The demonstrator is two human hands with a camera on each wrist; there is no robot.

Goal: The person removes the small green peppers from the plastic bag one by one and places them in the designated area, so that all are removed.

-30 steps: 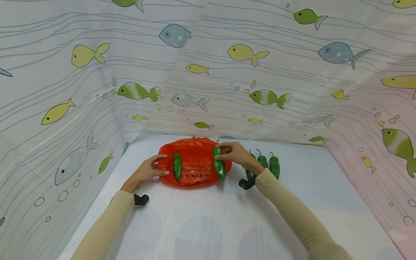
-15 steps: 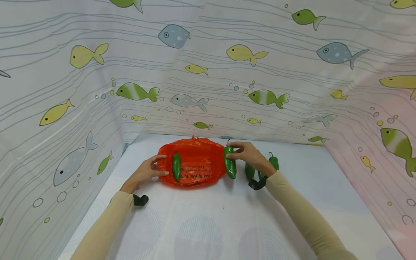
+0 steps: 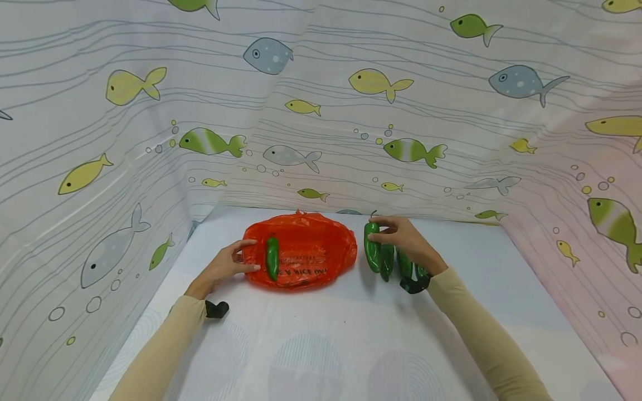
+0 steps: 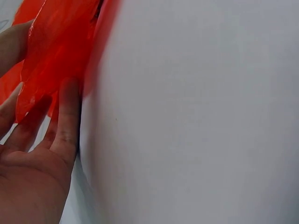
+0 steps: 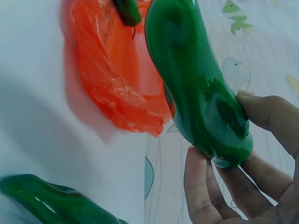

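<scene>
On my feed, left hand (image 3: 223, 264), fingers apart, touches red bag (image 3: 313, 242) at nine o'clock | lone pepper (image 3: 272, 259) within its outline, the last there, I judge | held pepper (image 3: 372, 253), just shifted off toward three o'clock, hangs at nine from right hand (image 3: 403, 239), which pinches it | loose peppers (image 3: 387, 262) at six

The white table (image 3: 301, 317) carries a red plastic bag (image 3: 307, 236) and three green peppers (image 3: 404, 264).

Pale tabletop (image 3: 308, 314) lying open in front
Long green peppers (image 3: 387, 262) are crowding the right hand (image 3: 403, 239); a crumpled red plastic bag (image 3: 311, 245) is blocking the left hand (image 3: 223, 266) inward.
</scene>
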